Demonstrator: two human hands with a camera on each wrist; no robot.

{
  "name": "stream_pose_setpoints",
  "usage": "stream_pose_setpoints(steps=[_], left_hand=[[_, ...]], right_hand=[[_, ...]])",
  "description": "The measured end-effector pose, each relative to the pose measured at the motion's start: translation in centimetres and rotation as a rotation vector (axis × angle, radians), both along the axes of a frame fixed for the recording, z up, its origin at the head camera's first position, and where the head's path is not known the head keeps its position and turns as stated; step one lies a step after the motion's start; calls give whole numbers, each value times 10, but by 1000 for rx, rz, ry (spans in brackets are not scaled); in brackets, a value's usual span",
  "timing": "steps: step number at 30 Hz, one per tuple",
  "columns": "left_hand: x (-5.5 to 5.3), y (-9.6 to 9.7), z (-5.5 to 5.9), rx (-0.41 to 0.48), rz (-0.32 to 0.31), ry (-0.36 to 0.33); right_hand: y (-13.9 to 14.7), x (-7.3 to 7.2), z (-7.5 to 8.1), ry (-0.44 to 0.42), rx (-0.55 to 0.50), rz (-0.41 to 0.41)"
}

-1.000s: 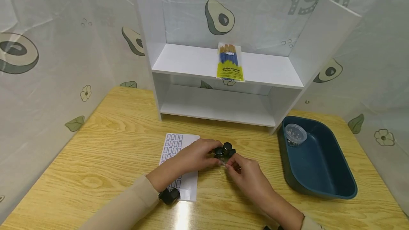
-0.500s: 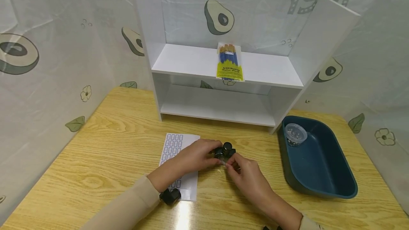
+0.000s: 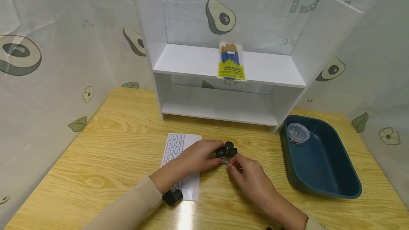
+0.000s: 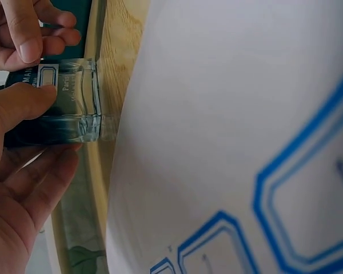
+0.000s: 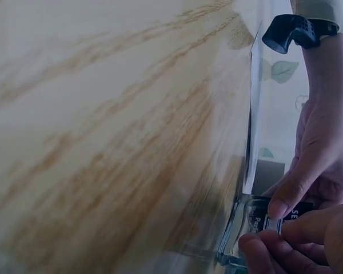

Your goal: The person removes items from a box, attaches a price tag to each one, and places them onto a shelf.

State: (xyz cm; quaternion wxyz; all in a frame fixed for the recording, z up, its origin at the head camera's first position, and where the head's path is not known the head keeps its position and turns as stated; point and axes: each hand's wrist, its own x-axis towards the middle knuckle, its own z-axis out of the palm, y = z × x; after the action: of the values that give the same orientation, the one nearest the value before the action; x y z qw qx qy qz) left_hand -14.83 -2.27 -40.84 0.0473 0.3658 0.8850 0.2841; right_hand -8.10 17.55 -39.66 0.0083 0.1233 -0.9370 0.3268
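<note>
A glass perfume bottle [image 4: 87, 105] with a dark upper body and the word "Paris" stands on the table, its round black cap [image 3: 228, 146] seen from above. My left hand [image 3: 201, 155] grips the bottle from the left, fingers behind it and the thumb [image 4: 37, 103] on its front. A small blue-bordered label sticker [image 4: 48, 74] lies against the bottle's front, partly under that thumb. From the right, my right hand [image 3: 252, 175] pinches at the label's edge with thumb and forefinger. In the right wrist view the fingertips partly cover the label [image 5: 272, 224].
A sheet of blue-bordered labels [image 3: 191, 187] lies under my left forearm. Behind the bottle stands a white two-level shelf [image 3: 191, 61] holding a pack of artist brushes [image 3: 231, 63]. At the right, a dark blue bin [image 3: 322, 159] holds a clear round tub [image 3: 298, 134].
Both hands stay at the bottle with nearly the same hold. The right fingertips shift very slightly at the label; the head view moves a little.
</note>
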Motion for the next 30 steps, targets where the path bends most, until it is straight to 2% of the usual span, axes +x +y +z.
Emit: stream_pose_setpoints(steps=[6,10,12,14,17,21,30], left_hand=[[0,0,1,-8,6,6],[0,0,2,2,10,-3],[0,0,2,4,9,-5],[0,0,1,3,10,-7],[-1,0,1,2,12,-11],[0,0,1,10,13,-22],[1,0,2,-4,2,-5]], right_hand=[[5,0,4,-10,20,-36],[9,-1,5,107,37,-71],[10,-4,5,176,36,-63],[12,-7,5,207,49,-38],[12,-14,5,153,54,38],[11,-23,0,21,12,131],[17,-32,-6,-21,-4,189]])
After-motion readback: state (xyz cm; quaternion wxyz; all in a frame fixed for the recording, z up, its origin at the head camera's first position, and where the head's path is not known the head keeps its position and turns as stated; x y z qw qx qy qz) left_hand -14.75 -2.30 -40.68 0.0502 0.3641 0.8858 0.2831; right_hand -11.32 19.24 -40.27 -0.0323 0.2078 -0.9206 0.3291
